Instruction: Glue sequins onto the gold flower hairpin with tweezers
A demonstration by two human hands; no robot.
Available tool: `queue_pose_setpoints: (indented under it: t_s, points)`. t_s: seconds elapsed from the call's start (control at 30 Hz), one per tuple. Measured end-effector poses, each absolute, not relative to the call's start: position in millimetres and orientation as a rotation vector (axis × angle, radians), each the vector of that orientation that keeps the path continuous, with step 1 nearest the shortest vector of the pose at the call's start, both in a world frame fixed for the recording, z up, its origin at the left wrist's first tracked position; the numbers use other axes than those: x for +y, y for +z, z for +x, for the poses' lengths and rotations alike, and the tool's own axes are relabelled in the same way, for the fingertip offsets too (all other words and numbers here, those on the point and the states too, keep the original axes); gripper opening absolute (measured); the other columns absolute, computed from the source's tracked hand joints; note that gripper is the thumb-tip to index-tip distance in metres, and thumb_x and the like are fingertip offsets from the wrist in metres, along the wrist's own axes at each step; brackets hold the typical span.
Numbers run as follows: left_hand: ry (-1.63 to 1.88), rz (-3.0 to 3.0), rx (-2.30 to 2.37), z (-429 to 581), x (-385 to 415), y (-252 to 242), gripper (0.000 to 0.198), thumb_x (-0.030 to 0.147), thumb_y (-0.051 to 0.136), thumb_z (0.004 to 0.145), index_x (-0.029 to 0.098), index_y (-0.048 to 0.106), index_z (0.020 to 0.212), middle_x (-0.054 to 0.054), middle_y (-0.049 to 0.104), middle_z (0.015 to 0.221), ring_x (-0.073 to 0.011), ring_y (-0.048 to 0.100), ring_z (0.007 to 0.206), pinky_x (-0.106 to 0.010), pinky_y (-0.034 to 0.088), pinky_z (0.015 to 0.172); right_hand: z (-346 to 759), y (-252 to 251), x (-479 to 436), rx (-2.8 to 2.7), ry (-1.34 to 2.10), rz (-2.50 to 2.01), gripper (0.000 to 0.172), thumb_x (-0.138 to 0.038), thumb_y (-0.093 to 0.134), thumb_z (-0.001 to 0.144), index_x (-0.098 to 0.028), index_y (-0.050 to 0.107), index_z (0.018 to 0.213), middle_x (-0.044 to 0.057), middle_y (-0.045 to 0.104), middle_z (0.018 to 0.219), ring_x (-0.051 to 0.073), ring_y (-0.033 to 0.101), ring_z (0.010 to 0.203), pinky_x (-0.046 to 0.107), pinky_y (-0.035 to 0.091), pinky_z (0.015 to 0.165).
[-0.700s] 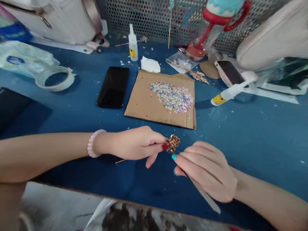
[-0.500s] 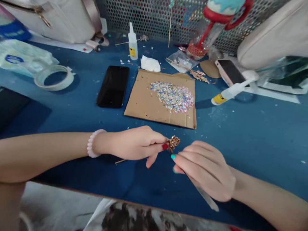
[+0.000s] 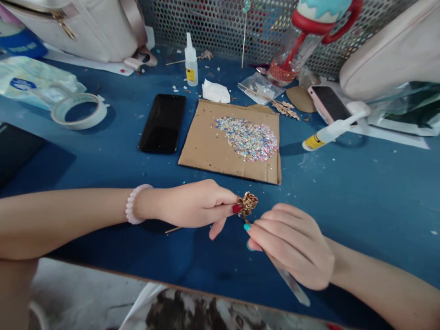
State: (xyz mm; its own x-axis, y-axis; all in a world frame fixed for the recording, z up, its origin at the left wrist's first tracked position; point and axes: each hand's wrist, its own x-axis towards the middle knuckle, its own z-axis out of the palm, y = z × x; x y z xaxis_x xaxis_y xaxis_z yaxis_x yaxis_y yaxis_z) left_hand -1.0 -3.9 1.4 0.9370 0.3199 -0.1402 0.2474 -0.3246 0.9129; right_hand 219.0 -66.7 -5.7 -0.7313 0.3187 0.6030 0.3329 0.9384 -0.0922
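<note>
My left hand point(image 3: 195, 204), closed in a pinch, grips a small copper-gold flower-like ornament point(image 3: 249, 202) by its left side, between thumb and finger. A thin stick point(image 3: 172, 230) pokes out below that hand; whether it belongs to the ornament is hidden. Opposite, my right hand point(image 3: 292, 245) is closed around a slim flat-ended tool point(image 3: 292, 286), whose wide translucent-looking end points toward the table's front edge. The tool's tip is at the ornament's lower edge, partly covered by my fingers. Just beyond both hands lies a cardboard sheet point(image 3: 199, 142) bearing a pile of glittery sequins point(image 3: 250, 137).
A black phone point(image 3: 162, 123) lies left of the cardboard. A glue bottle point(image 3: 191, 64) stands behind it; another glue bottle point(image 3: 316, 140) leans at right. A tape roll point(image 3: 80, 121), a red-lidded tumbler point(image 3: 292, 46), a pink phone point(image 3: 332, 104) and bags point(image 3: 85, 32) surround the work area.
My right hand has shifted very slightly, and the tool in it has tilted a little. My left hand keeps its pinch on the ornament. The whole view has moved slightly.
</note>
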Motion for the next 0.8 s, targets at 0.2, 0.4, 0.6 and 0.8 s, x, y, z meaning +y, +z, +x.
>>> queue_pose_setpoints:
  t_s: [0.2,0.4,0.6,0.8]
  points:
    - [0.098,1.907,0.415,-1.1,-2.7,3.0,0.040,0.016,0.034,0.099,0.015,0.050,0.063,0.003,0.065,0.056,-0.0051,0.042,0.041,-0.014,0.032,0.045,220.0,-6.4,-66.0,-2.468,-0.094,-0.435,0.010,-0.011,0.065,0.081,-0.003,0.063,0.087,0.008,0.066,0.067,0.018,0.060,0.061,0.032,0.046,0.049]
    - [0.082,1.897,0.437,0.0,-2.9,3.0,0.043,0.020,0.033,0.100,0.016,0.050,0.061,0.003,0.066,0.056,-0.0058,0.044,0.042,-0.014,0.035,0.047,220.4,-6.6,-65.3,-2.456,-0.154,-0.406,0.008,-0.011,0.065,0.080,-0.005,0.063,0.085,0.006,0.065,0.066,0.017,0.059,0.061,0.032,0.045,0.050]
    - [0.076,1.853,0.469,-0.3,-2.7,6.0,0.044,0.019,0.034,0.099,0.015,0.052,0.060,0.003,0.065,0.055,-0.0045,0.044,0.042,-0.012,0.035,0.047,219.9,-6.0,-64.8,-2.499,-0.127,-0.417,0.011,-0.012,0.066,0.081,-0.004,0.061,0.087,0.007,0.066,0.068,0.018,0.061,0.061,0.032,0.044,0.051]
    - [0.057,1.740,0.524,-1.9,-2.7,2.7,0.045,0.028,0.032,0.101,0.014,0.050,0.061,0.003,0.063,0.056,-0.0020,0.040,0.034,-0.010,0.034,0.039,218.3,-8.7,-63.2,-2.491,0.034,-0.602,0.005,-0.015,0.056,0.088,-0.010,0.058,0.088,0.004,0.065,0.067,0.015,0.059,0.059,0.030,0.042,0.055]
